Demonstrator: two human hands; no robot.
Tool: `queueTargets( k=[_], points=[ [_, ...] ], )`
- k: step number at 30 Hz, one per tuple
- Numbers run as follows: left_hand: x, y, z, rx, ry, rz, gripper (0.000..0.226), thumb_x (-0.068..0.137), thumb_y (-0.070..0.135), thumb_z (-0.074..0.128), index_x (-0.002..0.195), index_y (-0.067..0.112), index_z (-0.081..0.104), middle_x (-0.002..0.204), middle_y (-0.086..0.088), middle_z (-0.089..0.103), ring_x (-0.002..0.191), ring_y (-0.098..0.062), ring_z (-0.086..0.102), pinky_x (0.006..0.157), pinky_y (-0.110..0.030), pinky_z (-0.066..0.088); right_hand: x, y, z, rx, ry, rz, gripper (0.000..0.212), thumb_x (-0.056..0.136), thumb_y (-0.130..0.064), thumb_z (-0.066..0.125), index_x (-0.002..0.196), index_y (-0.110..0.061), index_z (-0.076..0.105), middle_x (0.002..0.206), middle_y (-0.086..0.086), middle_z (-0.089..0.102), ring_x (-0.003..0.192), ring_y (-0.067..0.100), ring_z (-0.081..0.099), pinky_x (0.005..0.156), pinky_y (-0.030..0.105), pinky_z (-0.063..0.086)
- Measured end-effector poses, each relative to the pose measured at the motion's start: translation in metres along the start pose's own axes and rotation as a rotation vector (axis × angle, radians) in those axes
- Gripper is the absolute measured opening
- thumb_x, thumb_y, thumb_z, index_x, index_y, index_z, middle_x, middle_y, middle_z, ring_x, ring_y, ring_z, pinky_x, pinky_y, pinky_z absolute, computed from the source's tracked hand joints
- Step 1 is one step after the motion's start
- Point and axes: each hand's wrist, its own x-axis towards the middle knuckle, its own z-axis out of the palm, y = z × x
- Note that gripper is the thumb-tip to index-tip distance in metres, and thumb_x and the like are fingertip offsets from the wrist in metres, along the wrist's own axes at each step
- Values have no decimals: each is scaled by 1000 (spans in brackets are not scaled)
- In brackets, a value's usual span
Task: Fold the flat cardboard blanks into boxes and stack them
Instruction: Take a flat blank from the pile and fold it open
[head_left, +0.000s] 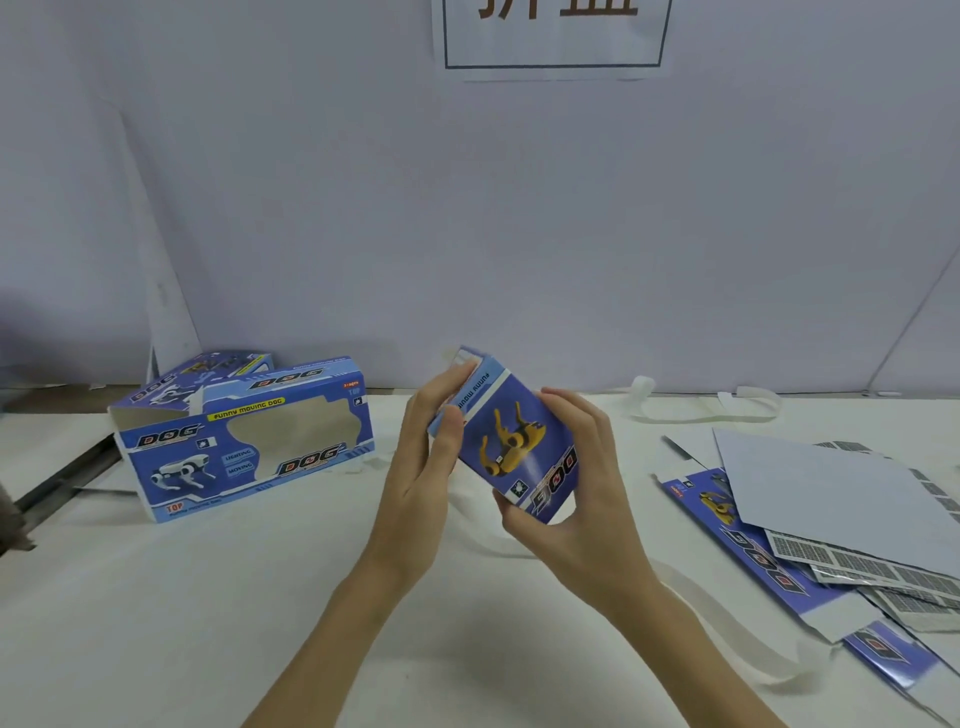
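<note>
Two hands, left hand (434, 457) and right hand (571, 483), grip a half-formed blue box (511, 441) at frame centre above the table (260, 597), folding in hand; next, likely closing flaps, then stacking by finished boxes (244, 441) centre left, flat blanks (810, 519) lower right.

Both hands (426, 457) (576, 483) grip blue box (511, 441) above table (260, 597); flat blanks (831, 519) right.
</note>
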Motion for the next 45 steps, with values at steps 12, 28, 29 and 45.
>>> queueTargets(
  k=[12,28,29,45],
  points=[
    [14,-6,-20,-253,14,-447,71,84,71,70,145,38,56,132,-3,72,116,-30,73,99,-57,57,0,21,-16,-387,-257,-149,86,82,-10,89,153,-38,50,173,2,8,159,17,17,108,21,49],
    [10,-28,-30,-40,-22,-379,91,68,75,81,146,66,35,130,22,67,123,-9,67,93,-34,61,2,12,-19,398,-277,559,98,88,-29,82,152,-69,20,146,-12,53,127,21,66,87,48,65],
    [9,-28,-27,-19,49,-381,93,58,85,79,139,72,36,124,25,69,117,-6,69,93,-36,62,1,14,-19,395,-344,540,98,92,-25,80,153,-69,17,147,-16,50,130,20,63,88,47,64],
    [9,-28,-29,151,138,-331,89,66,72,66,145,61,27,136,18,60,106,-2,69,70,-21,60,5,12,-16,378,-243,588,82,84,-48,78,147,-70,29,124,-22,64,120,7,67,76,34,65]
  ],
)
